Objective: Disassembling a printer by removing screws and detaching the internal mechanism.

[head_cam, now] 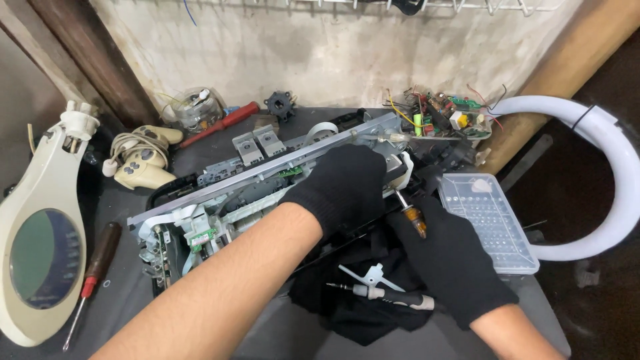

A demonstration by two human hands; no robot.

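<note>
Black gloves: both hands wore them; the bare forearms entered from the lower edge.
Left hand [347, 187]: lay pressed flat, fingers together, on top of the opened machine [267, 183], steadying it; it clamped nothing that could be seen.
Right hand [447, 257]: was closed around a screwdriver [413, 219] with an amber handle, the shaft angled up into the machine's right end just beside the left hand.
Opened machine: sat across the middle of the dark bench, a long metal rail [253, 175] running corner to corner over exposed plastic parts and a small green circuit board [200, 238].
Black cloth [360, 313]: lay under the right hand, bearing a second small driver [383, 292] and a white plastic piece [370, 273].
Risk, slip: the tip could have jumped from the screw and struck the wiring or board if the shaft were tilted or pushed too hard.
Risk, loss: a freed screw could have dropped into the machine or the cloth folds.
Clear tray [490, 223]: stood just right of the hands; its contents could not be made out.
Clear jar [197, 108]: stood at the back left, holding what looked like wires and small parts.
Surroundings: a magnifier lamp [43, 247], a red-handled screwdriver [93, 280], two pale game controllers [143, 160] and a loose circuit board [447, 117].
</note>
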